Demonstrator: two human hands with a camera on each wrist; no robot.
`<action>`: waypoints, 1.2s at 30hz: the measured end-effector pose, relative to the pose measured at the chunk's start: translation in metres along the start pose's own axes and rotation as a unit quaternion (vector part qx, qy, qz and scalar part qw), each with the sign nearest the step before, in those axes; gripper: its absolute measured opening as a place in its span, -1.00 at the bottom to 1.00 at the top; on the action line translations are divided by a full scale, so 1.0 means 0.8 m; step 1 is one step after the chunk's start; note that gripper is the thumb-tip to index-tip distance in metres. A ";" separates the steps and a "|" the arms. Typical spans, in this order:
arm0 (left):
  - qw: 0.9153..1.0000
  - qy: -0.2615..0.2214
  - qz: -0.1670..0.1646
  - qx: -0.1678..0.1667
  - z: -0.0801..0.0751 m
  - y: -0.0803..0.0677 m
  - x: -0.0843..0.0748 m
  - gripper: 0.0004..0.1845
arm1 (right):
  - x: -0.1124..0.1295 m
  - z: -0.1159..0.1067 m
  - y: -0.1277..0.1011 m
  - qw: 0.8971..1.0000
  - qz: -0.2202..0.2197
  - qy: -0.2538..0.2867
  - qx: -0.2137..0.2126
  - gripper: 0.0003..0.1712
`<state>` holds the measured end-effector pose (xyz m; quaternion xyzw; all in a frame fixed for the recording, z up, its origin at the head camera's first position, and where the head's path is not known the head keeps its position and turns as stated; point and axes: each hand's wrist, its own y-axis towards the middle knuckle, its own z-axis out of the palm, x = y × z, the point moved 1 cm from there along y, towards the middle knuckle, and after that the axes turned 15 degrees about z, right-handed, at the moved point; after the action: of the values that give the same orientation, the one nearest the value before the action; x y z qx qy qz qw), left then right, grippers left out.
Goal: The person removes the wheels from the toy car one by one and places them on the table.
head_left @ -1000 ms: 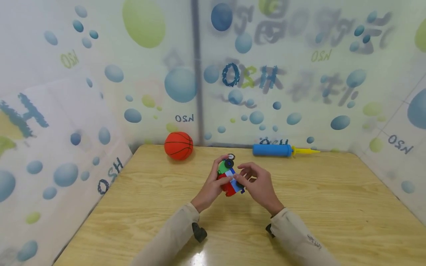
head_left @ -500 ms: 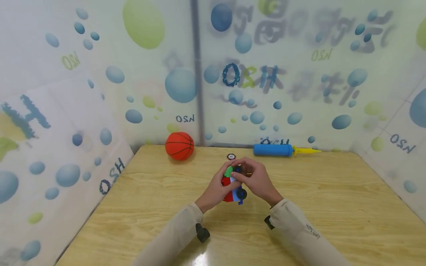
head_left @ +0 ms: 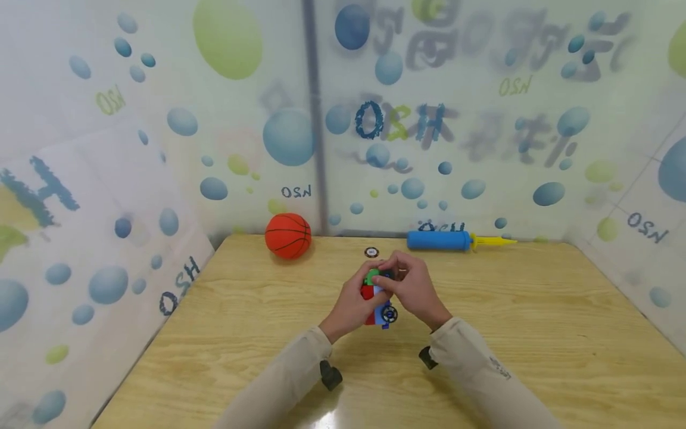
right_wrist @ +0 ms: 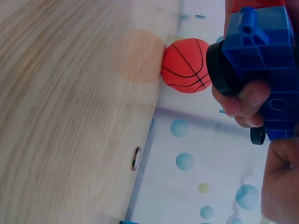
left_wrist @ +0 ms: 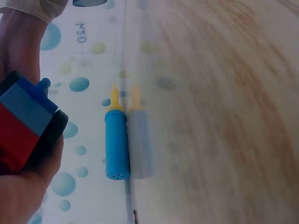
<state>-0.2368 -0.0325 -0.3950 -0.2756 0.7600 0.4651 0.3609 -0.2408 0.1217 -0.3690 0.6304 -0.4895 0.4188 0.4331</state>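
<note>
A toy block car (head_left: 379,316) in red, green and light blue, with a dark blue base and black wheels, is held up over the table. My left hand (head_left: 349,305) grips it from the left, thumb across its side. At the green end, my right hand (head_left: 419,291) pinches a black wheel, mostly hidden by the fingers. The near wheel (head_left: 389,314) shows below that hand. In the left wrist view, the car (left_wrist: 21,123) shows its red and blue end with a blue peg. From the right wrist, its blue underside (right_wrist: 278,84) faces the camera, fingers curled beside a wheel.
A round chip (head_left: 371,252) lies on the wooden table (head_left: 241,333) just beyond the hands. Farther back are a red basketball (head_left: 288,236) on the left and a blue hand pump (head_left: 439,241) with a yellow nozzle on the right. Patterned walls (head_left: 241,137) enclose the table.
The toy car has turned more upright and shifted slightly right. My right hand has moved from the car's side up to the wheel at the green end. The chip now shows fully.
</note>
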 end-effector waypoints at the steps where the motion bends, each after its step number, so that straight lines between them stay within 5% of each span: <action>1: 1.000 -0.002 0.000 -0.001 0.000 0.000 0.001 -0.49 | -0.001 0.001 0.000 1.000 -0.004 -0.004 -0.004 -0.83; 9: 0.999 -0.034 0.006 0.004 -0.002 0.000 0.013 -0.56 | -0.001 0.004 -0.002 0.998 -0.042 -0.041 -0.020 -0.80; 16: 0.999 -0.044 -0.016 0.000 -0.004 0.002 0.018 -0.58 | 0.007 0.013 0.000 0.976 -0.147 -0.148 -0.056 -0.71; 22: 0.996 -0.080 -0.027 -0.026 -0.011 0.005 0.013 -0.57 | 0.010 -0.006 -0.004 0.996 -0.056 -0.061 0.019 -0.88; 27: 0.995 -0.085 -0.038 -0.027 -0.016 0.003 0.010 -0.54 | 0.003 -0.039 0.002 0.997 -0.005 -0.034 0.065 -0.71; 31: 0.994 -0.091 -0.057 -0.033 -0.020 0.001 0.014 -0.51 | -0.019 -0.061 0.018 0.991 0.046 -0.089 0.089 -0.78; 36: 0.990 -0.117 -0.079 -0.011 -0.022 0.001 0.016 -0.49 | -0.045 -0.077 0.032 0.966 0.102 -0.198 0.134 -0.77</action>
<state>-0.2500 -0.0488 -0.3997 -0.2824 0.6833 0.4726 0.4796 -0.2784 0.1862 -0.3832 0.6997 -0.5667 0.3892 0.1945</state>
